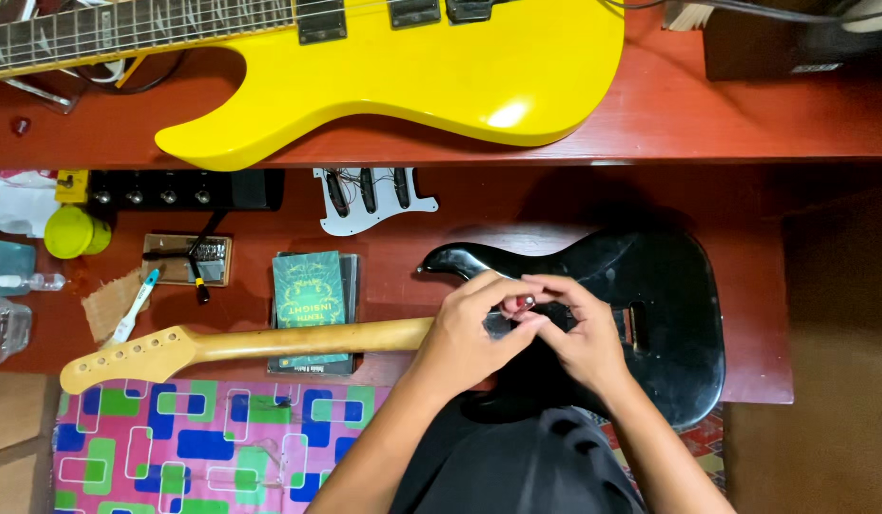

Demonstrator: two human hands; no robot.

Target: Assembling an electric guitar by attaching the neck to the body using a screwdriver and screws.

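Both hands meet over the glossy black solid-body electric guitar body (641,314), which lies face down on the lower red-brown wooden bench (764,286) with its pale wooden neck (270,341) and bare headstock running off to the left. The left hand (465,333) and the right hand (579,333) have their fingertips pressed together around a small red and silver object (527,303), pinching it just above the neck joint; what the object is cannot be told at this size. The fingers of both hands are curled in, not spread.

Under the neck lies a green-covered booklet on a dark case (310,290). Behind it rests a white pickguard with 3 black pickups (370,195), and left of that a black unit with a row of knobs (175,190). Further left are a round yellow-green lid (72,231), a small wooden tray of tools (186,259) and a white toothbrush with a teal head (132,309) on a scrap of brown cloth.

On the upper shelf lies a bright yellow electric guitar (441,67). A pink mat patterned with blue and green squares (194,443) covers the floor below the headstock.
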